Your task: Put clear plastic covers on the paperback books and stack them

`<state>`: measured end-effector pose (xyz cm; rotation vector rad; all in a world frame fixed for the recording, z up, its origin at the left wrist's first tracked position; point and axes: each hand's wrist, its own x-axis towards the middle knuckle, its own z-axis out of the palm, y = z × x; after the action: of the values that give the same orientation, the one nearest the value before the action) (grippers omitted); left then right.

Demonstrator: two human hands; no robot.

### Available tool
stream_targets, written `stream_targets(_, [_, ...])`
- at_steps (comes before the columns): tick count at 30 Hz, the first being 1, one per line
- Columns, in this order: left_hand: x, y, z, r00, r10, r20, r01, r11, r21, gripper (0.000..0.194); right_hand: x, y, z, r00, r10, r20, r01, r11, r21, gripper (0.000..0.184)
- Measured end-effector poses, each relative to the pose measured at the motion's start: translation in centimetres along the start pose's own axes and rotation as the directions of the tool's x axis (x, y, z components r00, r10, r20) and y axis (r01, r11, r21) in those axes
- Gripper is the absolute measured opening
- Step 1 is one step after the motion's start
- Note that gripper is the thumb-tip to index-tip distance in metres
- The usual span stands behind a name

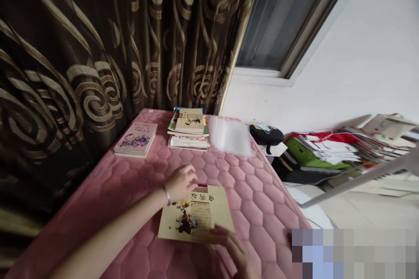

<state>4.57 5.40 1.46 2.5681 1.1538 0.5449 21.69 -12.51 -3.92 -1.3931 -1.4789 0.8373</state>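
Observation:
A cream-coloured book [214,202] with Chinese characters and small painted figures on its cover lies flat on the pink quilted mattress [255,209]. My left hand [181,181], with a bracelet at the wrist, reaches over the book's far left edge. Its fingers are loosely bent with small gaps between them, and I make out nothing held in them. At the near right corner of the book is my right hand [231,248], slightly blurred, its fingers apart and reaching over the cover. Whether those fingertips press on it, I cannot tell.
Farther back are a pink-covered stack of books [135,139], a taller pile of books [189,126] and clear plastic sheets [231,136]. A patterned curtain [157,39] hangs along the far left side. Right of the mattress, papers [330,150] and bags are heaped beside a slanting pale bar [356,181].

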Motion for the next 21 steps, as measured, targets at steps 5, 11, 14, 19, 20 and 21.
stream_targets(5, [-6.0,0.8,-0.8,0.967,0.102,0.235,-0.073,0.989,-0.127,0.069,3.0,-0.8,-3.0,0.971,-0.085,0.224,0.153,0.939,-0.308,0.045])
stream_targets(11, [-8.2,-0.5,-0.8,0.932,0.048,0.358,-0.012,0.995,-0.102,0.097,3.8,-0.6,-3.2,0.905,-0.080,0.417,0.240,0.907,-0.346,0.051])
stream_targets(14, [-8.3,-0.9,-0.5,0.931,0.054,0.362,-0.020,0.995,-0.097,0.096,4.1,-1.0,-3.4,0.903,-0.091,0.421,0.248,0.909,-0.335,0.045])
stream_targets(19, [-8.0,-0.6,-0.8,0.922,0.060,0.384,-0.027,0.995,-0.091,0.090,4.7,-2.0,-3.7,0.877,-0.150,0.456,0.323,0.887,-0.330,0.037])
stream_targets(20, [-7.9,-0.5,-1.0,0.919,0.054,0.391,-0.024,0.996,-0.083,0.088,4.8,-2.3,-3.7,0.869,-0.160,0.468,0.340,0.880,-0.330,0.034])
stream_targets(21, [-7.7,-0.3,-1.3,0.916,0.049,0.397,-0.021,0.997,-0.075,0.087,5.0,-2.6,-3.7,0.859,-0.175,0.480,0.361,0.873,-0.327,0.031])
